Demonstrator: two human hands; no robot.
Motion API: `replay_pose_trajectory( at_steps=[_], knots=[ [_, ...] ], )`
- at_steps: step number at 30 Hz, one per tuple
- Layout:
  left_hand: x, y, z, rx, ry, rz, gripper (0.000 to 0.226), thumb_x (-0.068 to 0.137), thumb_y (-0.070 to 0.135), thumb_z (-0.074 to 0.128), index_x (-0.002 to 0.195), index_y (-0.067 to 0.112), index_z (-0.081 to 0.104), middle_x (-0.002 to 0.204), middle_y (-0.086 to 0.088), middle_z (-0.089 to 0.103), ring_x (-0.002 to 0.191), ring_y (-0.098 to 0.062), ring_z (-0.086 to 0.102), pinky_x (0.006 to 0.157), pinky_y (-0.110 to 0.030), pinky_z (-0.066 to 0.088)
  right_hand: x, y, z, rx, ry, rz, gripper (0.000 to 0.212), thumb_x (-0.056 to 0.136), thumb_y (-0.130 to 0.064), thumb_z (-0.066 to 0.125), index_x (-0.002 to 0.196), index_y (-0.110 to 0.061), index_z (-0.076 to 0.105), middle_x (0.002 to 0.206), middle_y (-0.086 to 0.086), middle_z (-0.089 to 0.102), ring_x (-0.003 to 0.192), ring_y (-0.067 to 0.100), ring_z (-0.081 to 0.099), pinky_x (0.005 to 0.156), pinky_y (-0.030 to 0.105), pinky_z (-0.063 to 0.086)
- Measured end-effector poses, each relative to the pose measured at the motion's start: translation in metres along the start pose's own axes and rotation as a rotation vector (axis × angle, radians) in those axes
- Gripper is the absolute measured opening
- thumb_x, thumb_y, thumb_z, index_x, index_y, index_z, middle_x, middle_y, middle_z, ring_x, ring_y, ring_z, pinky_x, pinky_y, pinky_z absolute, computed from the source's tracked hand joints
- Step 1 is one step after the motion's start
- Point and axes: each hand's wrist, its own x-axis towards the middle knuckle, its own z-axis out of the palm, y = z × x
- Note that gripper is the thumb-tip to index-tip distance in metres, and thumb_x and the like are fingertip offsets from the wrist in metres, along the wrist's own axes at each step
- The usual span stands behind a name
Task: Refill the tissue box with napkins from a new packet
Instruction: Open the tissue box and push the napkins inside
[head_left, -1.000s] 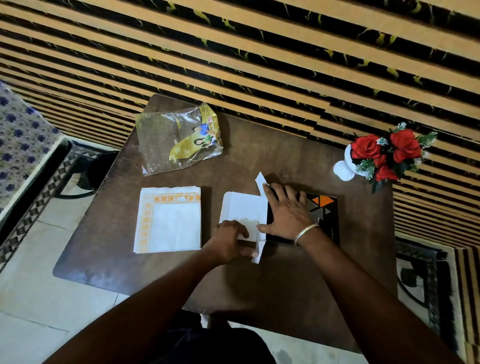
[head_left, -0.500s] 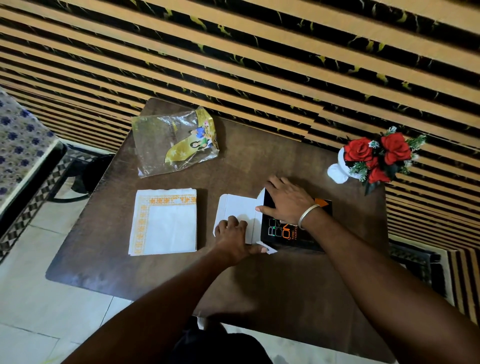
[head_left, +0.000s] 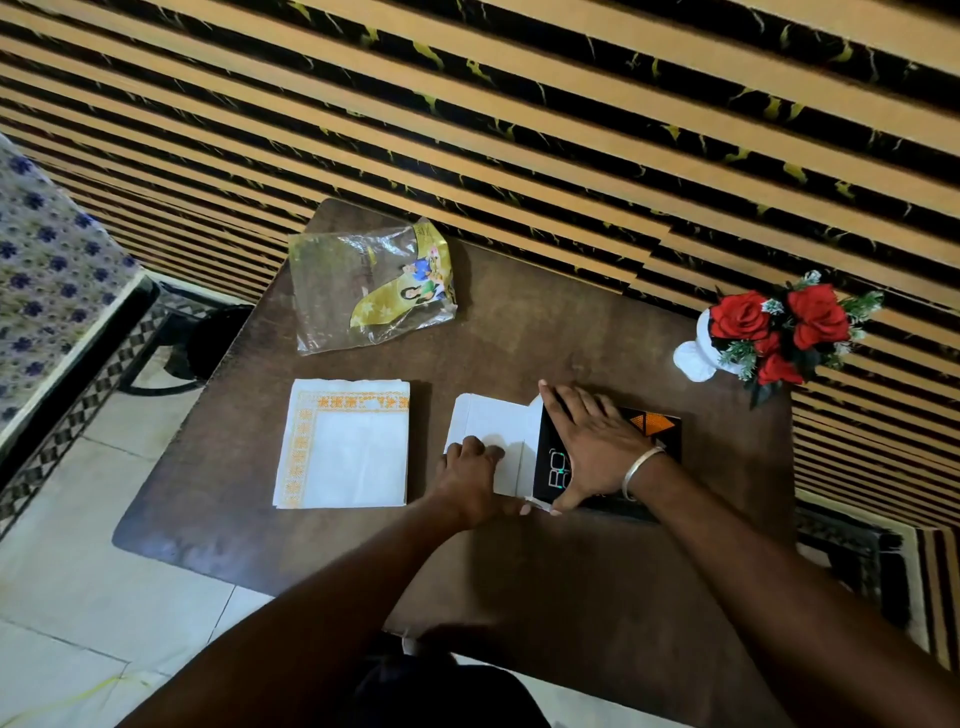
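On the brown table (head_left: 519, 338), right hand (head_left: 597, 447) lies flat, open, on the black tissue box (head_left: 660, 431) lettered "BO"; left hand (head_left: 467, 467) presses its white flap (head_left: 488, 421).

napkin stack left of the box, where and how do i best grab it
Take the napkin stack at its right edge, the side facing the tissue box, pinching from above with a thumb slid under. It lies flat and square on the table, apart from both hands, so only its edges give purchase.

A dark brown table (head_left: 597, 332) carries an empty plastic packet (head_left: 363, 291) far left, a napkin stack (head_left: 348, 447), a black box (head_left: 613, 467) and a flower vase (head_left: 696, 353) far right.
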Motion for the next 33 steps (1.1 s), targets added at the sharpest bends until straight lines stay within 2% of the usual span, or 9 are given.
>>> replay_pose_trajectory(
  at_steps=[3,6,10,15,19,22,25,29,33],
  knots=[
    [-0.020,-0.028,-0.019,-0.110,0.425,-0.041,0.084,0.081,0.065,0.061,0.149,0.024,0.033,0.151,-0.015,0.029,0.136,-0.036,0.031,0.111,-0.052,0.033,0.002,-0.002,0.006,-0.013,0.017,0.006,0.157,0.041,-0.081,0.068,0.153,-0.018,-0.021,0.164,0.012,0.004,0.152,0.034,0.008,0.122,0.054,0.012],
    [-0.037,-0.071,-0.038,-0.204,0.768,-0.352,0.090,0.081,0.057,0.069,0.150,0.012,0.032,0.153,-0.022,0.029,0.138,-0.043,0.030,0.109,-0.057,0.029,0.002,-0.004,0.010,0.002,0.025,0.007,0.155,0.041,-0.079,0.068,0.153,-0.020,-0.022,0.165,0.013,0.003,0.153,0.034,0.006,0.123,0.053,0.009],
    [-0.041,-0.121,-0.055,-0.437,0.613,-0.732,0.112,0.076,0.059,0.074,0.154,0.003,0.016,0.156,-0.030,0.023,0.143,-0.047,0.023,0.113,-0.058,0.023,0.001,-0.004,0.011,0.019,0.018,0.011,0.155,0.044,-0.077,0.070,0.152,-0.021,-0.025,0.165,0.012,-0.001,0.153,0.034,0.002,0.123,0.053,0.006],
    [-0.039,-0.133,-0.064,-0.457,0.448,-0.783,0.111,0.076,0.052,0.078,0.152,-0.002,0.017,0.158,-0.027,0.021,0.147,-0.043,0.018,0.117,-0.054,0.020,0.000,-0.009,0.009,0.029,0.024,0.005,0.154,0.046,-0.077,0.071,0.152,-0.020,-0.025,0.165,0.012,-0.002,0.153,0.034,0.001,0.124,0.053,0.005],
    [-0.032,-0.140,-0.071,-0.601,0.417,-0.801,0.108,0.058,0.049,0.090,0.140,0.003,0.036,0.146,-0.021,0.042,0.135,-0.039,0.038,0.111,-0.053,0.035,0.005,-0.021,0.005,0.035,0.052,-0.047,0.154,0.043,-0.080,0.069,0.153,-0.022,-0.022,0.165,0.010,0.003,0.153,0.033,0.006,0.124,0.052,0.009],
    [-0.038,-0.135,-0.081,-0.832,0.442,-0.730,0.074,0.059,0.021,0.095,0.116,0.002,0.052,0.115,-0.003,0.060,0.105,-0.023,0.056,0.088,-0.036,0.048,0.013,-0.036,0.003,0.019,0.068,-0.088,0.154,0.042,-0.080,0.068,0.154,-0.021,-0.020,0.164,0.011,0.007,0.152,0.033,0.010,0.123,0.052,0.011],
    [-0.039,-0.134,-0.087,-1.028,0.385,-0.636,0.044,0.064,-0.002,0.088,0.104,0.003,0.069,0.103,-0.007,0.068,0.091,-0.026,0.064,0.076,-0.034,0.051,0.018,-0.044,0.000,0.019,0.064,-0.094,0.154,0.042,-0.079,0.069,0.154,-0.020,-0.020,0.164,0.011,0.006,0.152,0.034,0.009,0.123,0.053,0.010],
    [-0.041,-0.141,-0.090,-1.126,0.341,-0.584,0.021,0.073,0.003,0.082,0.091,0.008,0.073,0.095,-0.013,0.074,0.075,-0.026,0.067,0.067,-0.032,0.055,0.018,-0.045,0.001,0.010,0.069,-0.091,0.155,0.041,-0.078,0.070,0.154,-0.020,-0.019,0.163,0.012,0.008,0.151,0.033,0.011,0.123,0.053,0.011],
    [-0.045,-0.147,-0.097,-1.109,0.182,-0.496,0.017,0.086,0.009,0.066,0.102,0.010,0.069,0.088,-0.010,0.074,0.074,-0.026,0.069,0.061,-0.030,0.053,0.017,-0.046,0.003,-0.004,0.076,-0.089,0.155,0.041,-0.078,0.070,0.154,-0.020,-0.018,0.162,0.011,0.008,0.151,0.033,0.012,0.122,0.053,0.011]
  ],
)
